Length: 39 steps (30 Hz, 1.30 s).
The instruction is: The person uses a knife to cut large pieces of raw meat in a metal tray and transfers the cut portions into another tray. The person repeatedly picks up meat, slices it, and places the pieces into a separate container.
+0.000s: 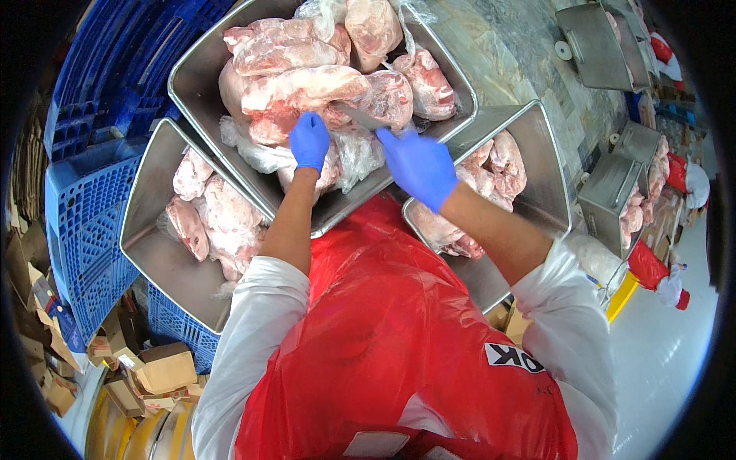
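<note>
Both my hands wear blue gloves and work over a steel bin point(201, 96) heaped with large pieces of raw pink meat point(307, 86), several in clear plastic wrap. My left hand point(310, 143) is closed in a fist against the lower edge of a front meat piece; what its fingers grip is hidden. A knife point(360, 116) is held in my right hand point(418, 165), its blade pointing left across the meat, close to my left hand. Crumpled clear plastic point(359, 156) lies below the blade, inside the bin's near side.
More raw meat fills a left steel bin point(165, 264) and a right steel bin point(548, 172). Blue plastic pallets point(96, 222) stand at the left, above cardboard boxes point(167, 368). Several people in red aprons point(648, 264) are near other steel bins point(609, 192) at the far right.
</note>
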Tool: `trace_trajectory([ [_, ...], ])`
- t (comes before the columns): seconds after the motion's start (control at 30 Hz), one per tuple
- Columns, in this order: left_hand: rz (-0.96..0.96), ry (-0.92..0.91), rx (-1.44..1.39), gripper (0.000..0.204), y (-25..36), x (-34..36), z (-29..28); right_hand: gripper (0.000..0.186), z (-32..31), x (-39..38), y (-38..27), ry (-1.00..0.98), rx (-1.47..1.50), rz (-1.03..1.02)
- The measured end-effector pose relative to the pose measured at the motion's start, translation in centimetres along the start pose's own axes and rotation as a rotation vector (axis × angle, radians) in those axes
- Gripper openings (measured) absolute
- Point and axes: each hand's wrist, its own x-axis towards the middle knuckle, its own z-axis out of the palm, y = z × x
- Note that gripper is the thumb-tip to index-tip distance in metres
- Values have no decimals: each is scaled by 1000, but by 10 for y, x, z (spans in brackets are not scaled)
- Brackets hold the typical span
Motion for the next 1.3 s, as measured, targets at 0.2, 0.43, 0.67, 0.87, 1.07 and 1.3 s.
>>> trace_trajectory([
  [0.2,90,-12,17,24,-9,12,-10,45,10,-52,13,11,47,37],
  [0.43,184,-1,26,26,-15,68,-51,35,-20,-7,23,14,-42,-52],
  [0.67,-43,78,-43,26,-33,52,-110,23,-54,6,8,-12,-91,-109],
  [0.87,-235,121,72,29,-112,-36,-134,39,-51,-27,21,-11,43,-39],
  [1.07,-274,30,109,63,-88,-102,-122,45,7,-101,47,-51,215,84],
  [1.3,-229,-394,557,69,-53,-91,-120,42,33,-171,42,-94,269,184],
])
